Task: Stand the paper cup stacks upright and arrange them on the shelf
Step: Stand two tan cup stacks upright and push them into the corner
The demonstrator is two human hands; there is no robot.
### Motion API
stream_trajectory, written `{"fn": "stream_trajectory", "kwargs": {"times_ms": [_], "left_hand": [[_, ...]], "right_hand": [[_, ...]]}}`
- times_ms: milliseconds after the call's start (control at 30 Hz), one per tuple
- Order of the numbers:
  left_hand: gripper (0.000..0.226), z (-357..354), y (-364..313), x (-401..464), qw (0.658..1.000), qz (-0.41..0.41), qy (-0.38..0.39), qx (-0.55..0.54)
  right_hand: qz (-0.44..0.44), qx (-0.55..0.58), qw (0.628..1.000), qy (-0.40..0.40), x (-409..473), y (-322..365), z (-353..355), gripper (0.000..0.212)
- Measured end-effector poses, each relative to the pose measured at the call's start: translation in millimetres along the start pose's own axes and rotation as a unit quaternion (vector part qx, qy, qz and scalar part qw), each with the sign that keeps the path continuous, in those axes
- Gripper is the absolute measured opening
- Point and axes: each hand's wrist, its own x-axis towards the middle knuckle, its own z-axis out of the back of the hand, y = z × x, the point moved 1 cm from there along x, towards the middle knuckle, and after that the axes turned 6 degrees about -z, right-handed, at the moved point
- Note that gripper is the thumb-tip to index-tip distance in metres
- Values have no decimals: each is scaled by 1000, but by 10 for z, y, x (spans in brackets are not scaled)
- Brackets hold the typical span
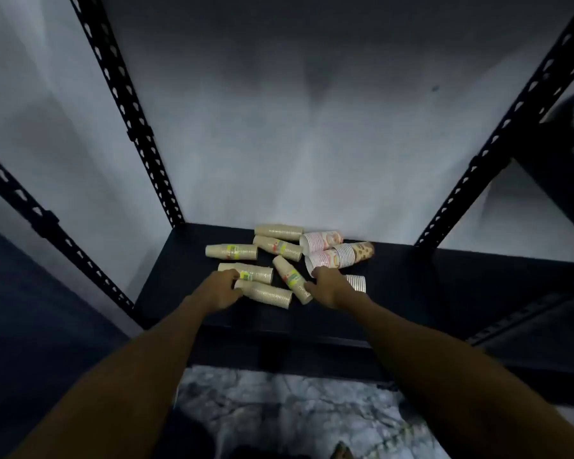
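Paper cup stacks (pixel 280 260) all lie on their sides in a loose heap at the middle of the dark shelf (pixel 444 276). The left hand (pixel 220 289) curls its fingers over the near-left beige stack (pixel 264 293), while the right hand (pixel 328 286) touches the diagonal stack (pixel 292 278), its finger spread hidden. Stacks are round and touching, so tipping one up could roll neighbours off the near edge or pull cups apart.

A dark shelf (pixel 186 293) is carrying a heap of paper cup stacks (pixel 280 260), all lying on their sides. Beige stacks (pixel 231 251) are lying toward nine o'clock, white striped stacks (pixel 322 240) toward two o'clock, one partly hidden stack (pixel 357 283) at three o'clock.
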Motion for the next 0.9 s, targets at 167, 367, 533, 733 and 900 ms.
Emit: {"fn": "stream_trajectory", "kwargs": {"times_ms": [167,367,533,733,900], "left_hand": [[22,-197,250,295,1000,-3,4,-29],[47,-687,857,662,998,-32,-9,-55],[59,-1066,1215,857,984,-69,-86,-140],[54,-1296,1335,1162,958,-108,-184,-189],[53,-1438,1440,1272,944,-147,-237,-176]], "right_hand": [[-31,34,999,2,423,-136,-345,37],[6,4,998,-63,1034,-183,-980,24],[40,-109,973,-198,1379,-256,-1391,21],[57,-98,962,-250,1568,-374,-1431,18],[54,-93,956,-273,1479,-375,-1481,35]]}}
